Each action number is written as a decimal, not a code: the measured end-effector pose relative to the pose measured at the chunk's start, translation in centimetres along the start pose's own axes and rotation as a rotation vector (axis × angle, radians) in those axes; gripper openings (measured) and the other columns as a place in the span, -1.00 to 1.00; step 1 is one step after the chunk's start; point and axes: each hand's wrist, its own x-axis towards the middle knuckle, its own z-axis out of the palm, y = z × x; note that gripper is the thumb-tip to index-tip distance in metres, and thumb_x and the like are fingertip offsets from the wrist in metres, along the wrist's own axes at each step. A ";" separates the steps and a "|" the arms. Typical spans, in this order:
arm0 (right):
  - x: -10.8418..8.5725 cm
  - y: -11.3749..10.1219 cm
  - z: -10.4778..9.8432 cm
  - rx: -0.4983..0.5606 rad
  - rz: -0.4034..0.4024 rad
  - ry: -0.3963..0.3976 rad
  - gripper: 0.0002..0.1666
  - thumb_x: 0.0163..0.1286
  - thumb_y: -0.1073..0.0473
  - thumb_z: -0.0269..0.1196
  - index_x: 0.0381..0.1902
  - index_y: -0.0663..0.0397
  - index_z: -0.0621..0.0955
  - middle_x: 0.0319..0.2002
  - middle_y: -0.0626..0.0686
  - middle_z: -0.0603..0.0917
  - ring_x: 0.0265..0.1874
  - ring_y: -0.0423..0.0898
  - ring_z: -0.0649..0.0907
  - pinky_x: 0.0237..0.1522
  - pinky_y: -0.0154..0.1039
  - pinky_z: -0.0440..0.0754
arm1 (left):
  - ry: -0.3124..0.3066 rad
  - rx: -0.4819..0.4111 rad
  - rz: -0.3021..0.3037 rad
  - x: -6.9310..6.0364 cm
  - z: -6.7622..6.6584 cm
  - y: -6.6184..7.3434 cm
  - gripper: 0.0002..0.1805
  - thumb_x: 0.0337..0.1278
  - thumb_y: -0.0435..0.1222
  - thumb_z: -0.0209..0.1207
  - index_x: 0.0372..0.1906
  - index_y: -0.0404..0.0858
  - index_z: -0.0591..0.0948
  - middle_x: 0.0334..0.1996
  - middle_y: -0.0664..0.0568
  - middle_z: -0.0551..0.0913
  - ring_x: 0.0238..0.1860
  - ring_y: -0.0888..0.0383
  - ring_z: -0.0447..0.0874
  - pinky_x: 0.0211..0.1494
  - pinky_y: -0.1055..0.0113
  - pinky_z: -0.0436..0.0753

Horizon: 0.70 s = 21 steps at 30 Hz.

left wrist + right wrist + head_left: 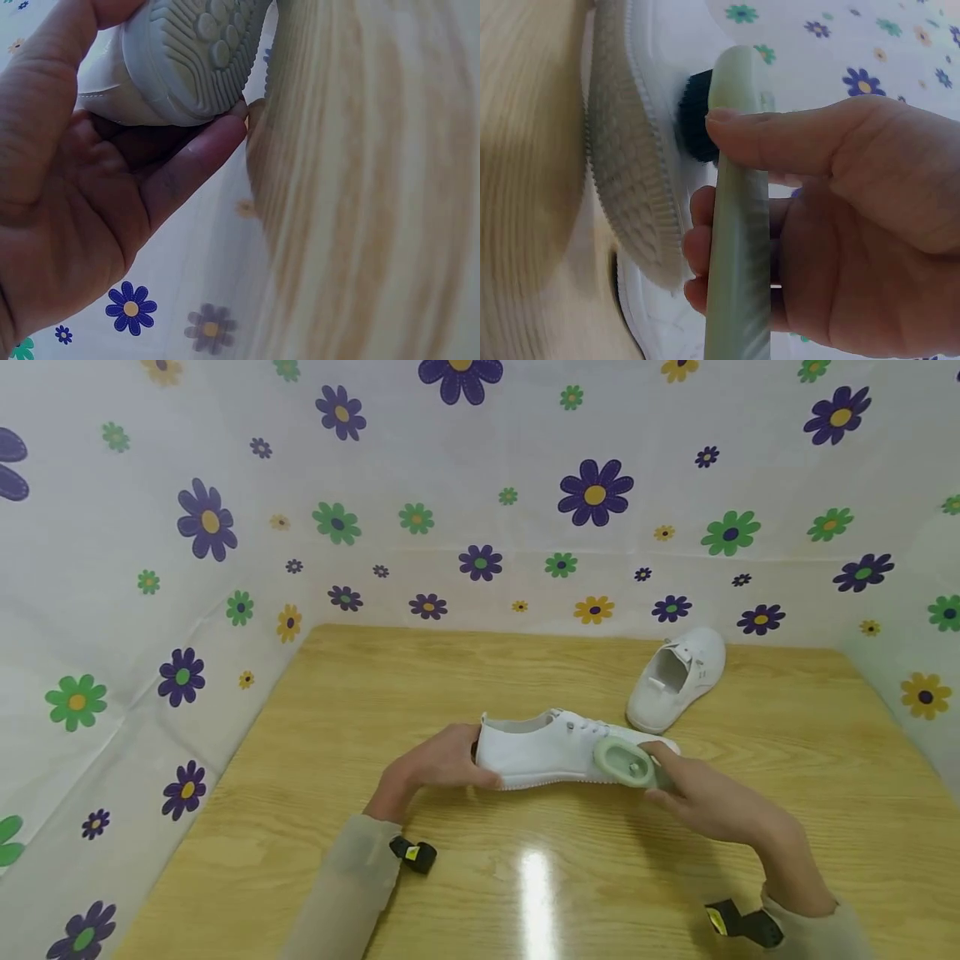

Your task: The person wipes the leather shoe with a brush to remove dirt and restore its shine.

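Note:
A white lace-up shoe point(532, 754) is tilted on its side above the wooden table, its heel to the left. My left hand point(442, 758) grips the heel, thumb on the near side; in the left wrist view the patterned sole point(202, 60) shows between thumb and fingers. With my right hand point(712, 793) I hold a pale green scrub brush point(624, 762) against the shoe's side near the toe. The right wrist view shows the dark bristles point(697, 116) touching the white upper, with thumb and fingers curled round the brush's body point(739, 225).
The second white shoe point(678, 677) lies at the back right of the wooden table point(420, 668), close to the first shoe's toe. White cloth point(517, 468) with printed flowers hangs behind and at both sides. Each wrist bears a black strap-on device point(415, 853).

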 end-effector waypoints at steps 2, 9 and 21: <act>-0.3 0.2 -0.1 0.002 0.002 0.027 -0.44 0.52 0.22 0.11 0.36 0.26 0.23 0.16 0.30 0.55 0.15 0.21 0.56 0.13 0.24 0.49 | -0.003 0.009 0.005 0.1 0.0 0.1 -0.31 -0.17 -0.08 0.41 0.15 -0.24 0.50 -0.13 0.07 0.63 -0.19 0.13 0.56 -0.08 0.24 0.56; 0.7 -0.4 1.1 -0.006 -0.053 0.105 -0.44 0.54 0.22 0.06 0.36 0.30 0.17 0.13 0.35 0.54 0.19 0.23 0.53 0.18 0.20 0.46 | -0.001 0.007 -0.006 0.2 0.0 0.0 -0.35 -0.18 -0.08 0.40 0.10 -0.21 0.52 -0.16 0.07 0.64 -0.21 0.13 0.56 -0.11 0.25 0.56; 0.8 -0.6 1.2 -0.036 -0.031 0.144 -0.44 0.51 0.28 0.10 0.36 0.29 0.20 0.18 0.36 0.52 0.22 0.27 0.51 0.20 0.23 0.44 | -0.003 0.029 -0.003 0.3 0.0 0.0 -0.35 -0.17 -0.06 0.39 0.10 -0.19 0.50 -0.16 0.08 0.63 -0.21 0.13 0.57 -0.12 0.24 0.57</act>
